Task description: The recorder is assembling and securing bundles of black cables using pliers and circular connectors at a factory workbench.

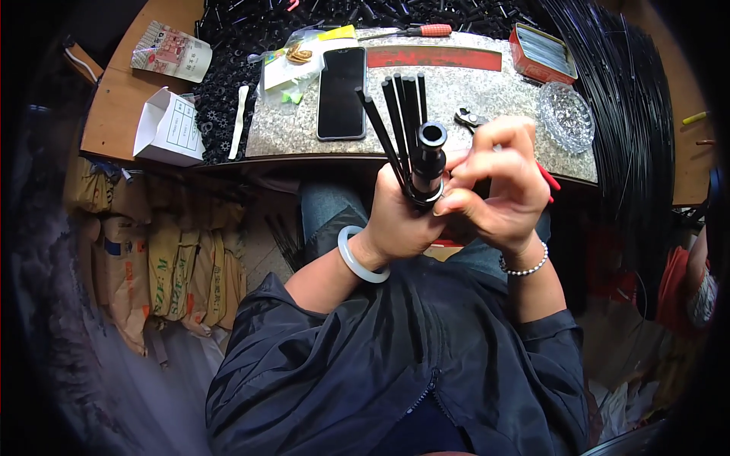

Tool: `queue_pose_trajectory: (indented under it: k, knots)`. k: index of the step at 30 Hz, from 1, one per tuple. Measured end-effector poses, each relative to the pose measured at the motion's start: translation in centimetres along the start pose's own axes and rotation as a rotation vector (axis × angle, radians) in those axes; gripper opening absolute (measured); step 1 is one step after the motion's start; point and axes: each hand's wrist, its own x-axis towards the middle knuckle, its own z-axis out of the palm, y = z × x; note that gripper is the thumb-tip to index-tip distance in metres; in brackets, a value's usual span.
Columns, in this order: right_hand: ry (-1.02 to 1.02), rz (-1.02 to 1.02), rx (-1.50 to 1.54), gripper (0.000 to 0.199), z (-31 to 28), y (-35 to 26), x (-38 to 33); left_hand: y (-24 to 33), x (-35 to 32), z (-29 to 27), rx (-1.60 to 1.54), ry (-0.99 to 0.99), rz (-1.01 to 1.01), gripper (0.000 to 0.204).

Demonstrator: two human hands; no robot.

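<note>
What looks like an umbrella frame (396, 114) stands up in my left hand (405, 220), which is wrapped around its lower part. Several thin black ribs fan upward from it, beside a black-topped tube (432, 137) with an open round end. A thin pale ring, perhaps wire, circles the tube's base. My right hand (498, 186) presses thumb and forefinger together at that ring; whatever sits in the pinch is too small to make out. Red-handled pliers (466, 117) show partly behind my right hand; I cannot tell whether its palm holds them.
On the stone-like worktop lie a phone (341, 95), a screwdriver (433, 30), a glass dish (566, 118) and a red tin (541, 53). Small black parts (220, 114) heap at left, near a white box (171, 128). Long black rods (631, 99) hang at right; sacks (125, 266) stand below left.
</note>
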Motion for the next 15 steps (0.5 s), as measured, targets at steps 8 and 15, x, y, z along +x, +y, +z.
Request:
queue_pose_trajectory:
  k: [8,15]
  knots:
    - [-0.076,0.629,0.478,0.050,1.2,0.2,0.8,0.2,0.9,-0.7,-0.056,0.079,-0.077,0.020]
    - [-0.115,0.931,0.856,0.044,2.2,-0.9,1.9,0.7,0.9,-1.5,-0.185,0.156,-0.248,0.019]
